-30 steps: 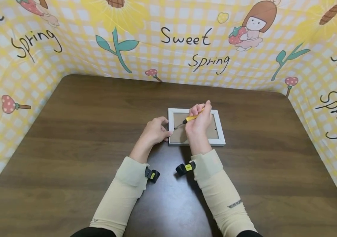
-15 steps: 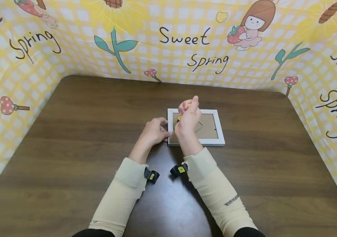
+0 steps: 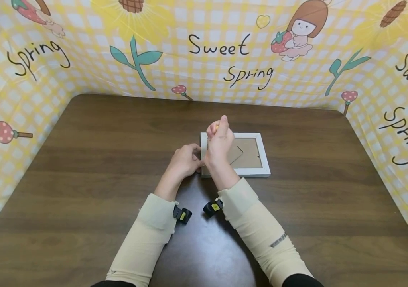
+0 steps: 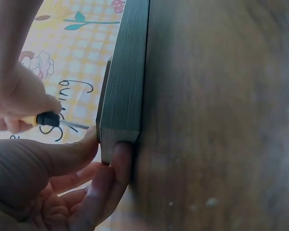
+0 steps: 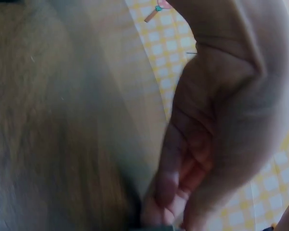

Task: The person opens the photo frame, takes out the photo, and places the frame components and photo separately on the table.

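A white picture frame (image 3: 252, 172) lies on the table with its brown backing board (image 3: 248, 153) facing up. My left hand (image 3: 186, 160) holds its left edge; in the left wrist view the thumb is on the upper side and a finger lies against the end. My right hand (image 3: 219, 141) grips a screwdriver (image 4: 49, 119) with a yellow handle, black collar and metal shaft, which slants down toward the frame's left edge near the left thumb. The screwdriver's tip is hidden behind that thumb. In the right wrist view the left hand (image 5: 221, 110) fills much of the right side.
The dark wooden table (image 3: 117, 131) spreads around the frame. A yellow checked cloth (image 3: 175, 24) with printed flowers and words hangs behind and along both sides. Small black cameras (image 3: 212, 207) sit at both wrists.
My right hand has moved left with the screwdriver, from the middle of the backing board to its left side, uncovering the stand flap's lines. My left hand keeps its place on the frame.
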### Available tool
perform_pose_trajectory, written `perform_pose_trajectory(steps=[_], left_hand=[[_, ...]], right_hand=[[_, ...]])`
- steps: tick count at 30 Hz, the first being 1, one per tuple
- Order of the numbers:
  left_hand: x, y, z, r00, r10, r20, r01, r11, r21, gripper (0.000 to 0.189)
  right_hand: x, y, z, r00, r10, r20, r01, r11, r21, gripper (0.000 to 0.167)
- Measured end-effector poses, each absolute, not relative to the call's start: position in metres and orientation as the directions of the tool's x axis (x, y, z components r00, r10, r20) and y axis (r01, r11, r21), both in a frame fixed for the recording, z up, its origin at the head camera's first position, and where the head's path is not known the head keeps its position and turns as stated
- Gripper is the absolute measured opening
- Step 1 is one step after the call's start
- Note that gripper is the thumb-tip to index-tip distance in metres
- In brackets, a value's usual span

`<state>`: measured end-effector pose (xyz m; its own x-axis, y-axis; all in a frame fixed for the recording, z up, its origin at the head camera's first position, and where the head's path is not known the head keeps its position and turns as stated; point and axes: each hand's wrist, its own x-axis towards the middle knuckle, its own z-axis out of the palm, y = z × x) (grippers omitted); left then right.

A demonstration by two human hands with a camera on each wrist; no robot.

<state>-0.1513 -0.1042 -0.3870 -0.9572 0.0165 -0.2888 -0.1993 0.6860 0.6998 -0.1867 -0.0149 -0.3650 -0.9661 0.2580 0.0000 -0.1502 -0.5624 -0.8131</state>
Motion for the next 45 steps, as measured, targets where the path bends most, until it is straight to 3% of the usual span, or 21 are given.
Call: perform_pose_trajectory(steps=[13,23,26,35,39,42,45], left_hand=[[-0.152,-0.104,-0.385,-0.945,0.01,-0.327,-0.245,0.638,0.73,0.047],[-0.149,-0.103,-0.382,-0.944,-0.003,-0.331,-0.25,0.659,0.709,0.044],[-0.146,-0.104,-0.382,-0.941,0.006,-0.338,-0.253,0.652,0.715,0.04],[-0.13,-0.115,-0.37,-0.941,0.045,-0.334,-0.234,0.627,0.743,0.039],[-0.126,-0.12,-0.371,-0.941,0.059,-0.334,-0.244,0.565,0.788,0.039],[-0.125,-0.122,-0.381,-0.931,0.056,-0.36,-0.305,0.419,0.855,0.037],[-0.122,-0.122,-0.39,-0.917,0.053,-0.395,-0.371,0.247,0.895,0.034]], right_hand=[[-0.209,0.03,-0.364,-0.966,0.177,-0.188,-0.012,-0.759,-0.651,0.056],[-0.224,0.063,-0.342,-0.976,0.059,-0.21,0.092,-0.762,-0.641,0.066],[-0.228,0.075,-0.334,-0.974,0.029,-0.226,0.134,-0.732,-0.668,0.061],[-0.247,0.109,-0.316,-0.994,-0.04,-0.103,0.109,-0.496,-0.862,0.034],[-0.254,0.13,-0.309,-0.993,-0.034,-0.113,0.117,-0.373,-0.921,0.02],[-0.259,0.143,-0.305,-0.988,-0.001,-0.156,0.155,-0.128,-0.98,0.011],[-0.262,0.153,-0.305,-0.978,-0.009,-0.21,0.201,0.242,-0.949,0.003]])
